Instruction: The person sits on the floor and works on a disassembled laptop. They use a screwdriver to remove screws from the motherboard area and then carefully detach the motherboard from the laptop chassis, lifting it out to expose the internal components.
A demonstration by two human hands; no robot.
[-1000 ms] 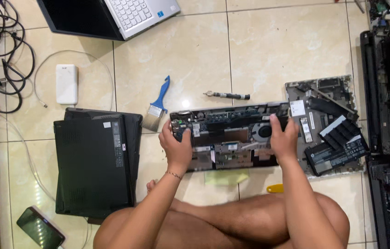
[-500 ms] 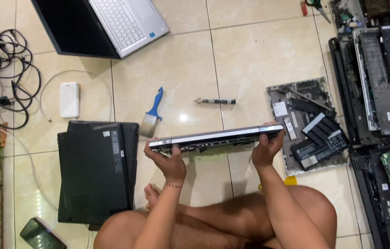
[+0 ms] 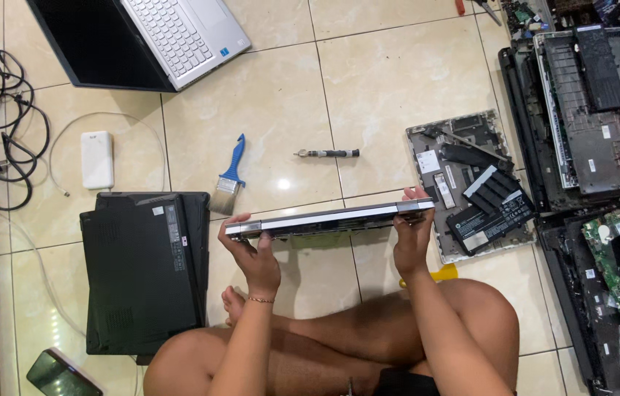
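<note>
The laptop base (image 3: 332, 219), apparently edge-on, is clamped between left hand (image 3: 255, 253) and right hand (image 3: 412, 238) grips.

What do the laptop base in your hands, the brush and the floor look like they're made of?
Laptop base: silver edge with a dull metallic sheen, likely aluminium or painted plastic. Paintbrush: glossy blue handle, probably plastic; pale bristles in a metal-looking band. Floor: glossy beige tiles, likely ceramic, with lamp glare and grout lines.
</note>
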